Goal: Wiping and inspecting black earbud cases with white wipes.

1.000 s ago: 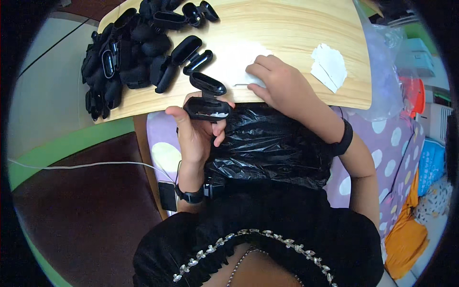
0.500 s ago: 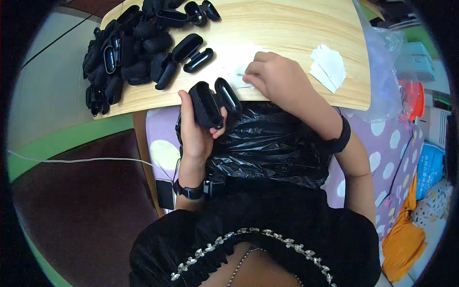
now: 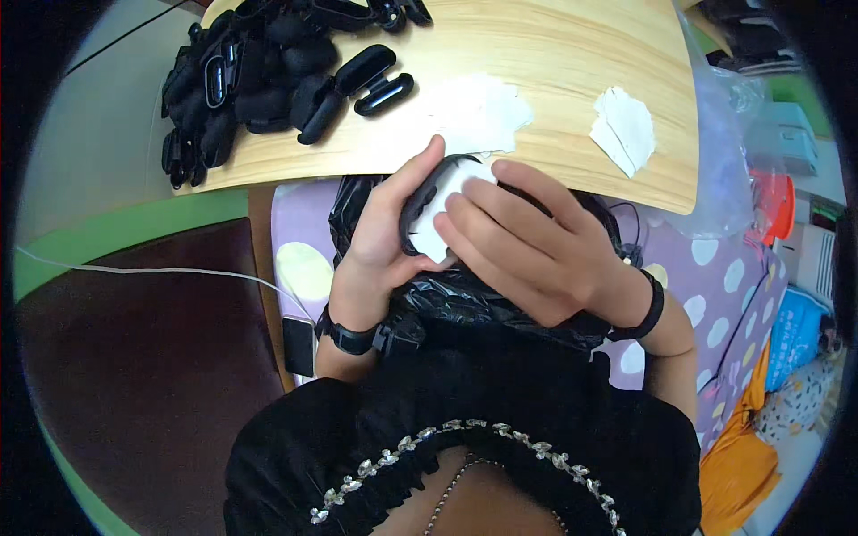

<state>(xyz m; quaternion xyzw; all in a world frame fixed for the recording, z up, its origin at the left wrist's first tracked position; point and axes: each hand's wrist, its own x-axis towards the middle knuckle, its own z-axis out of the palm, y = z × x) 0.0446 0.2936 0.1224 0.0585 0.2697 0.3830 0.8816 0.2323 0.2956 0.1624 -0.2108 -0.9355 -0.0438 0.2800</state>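
My left hand (image 3: 371, 241) is wrapped round a small black hinged case (image 3: 420, 192), held over my lap at the table's near edge. With bent fingers my right hand (image 3: 541, 241) presses a thin white sheet piece (image 3: 432, 237) against the case's open side. The sheet covers most of the opening, and my fingers hide part of both. Just beyond the hands, a stack of similar white pieces (image 3: 487, 116) lies on the wood-grain table (image 3: 554, 54). More black cases (image 3: 268, 62) are heaped at the far left, several with their lids up.
A second small stack of white pieces (image 3: 624, 131) lies near the table's right end. Black plastic (image 3: 447, 290) covers my lap. At the left stands a dark brown seat (image 3: 152, 357) with a white cable across it; a clear plastic bag (image 3: 715, 179) hangs at the right.
My right hand has moved from the table back to the case, bringing a white piece onto it. My left hand has shifted slightly right and turned the case, uncovering the near white stack.
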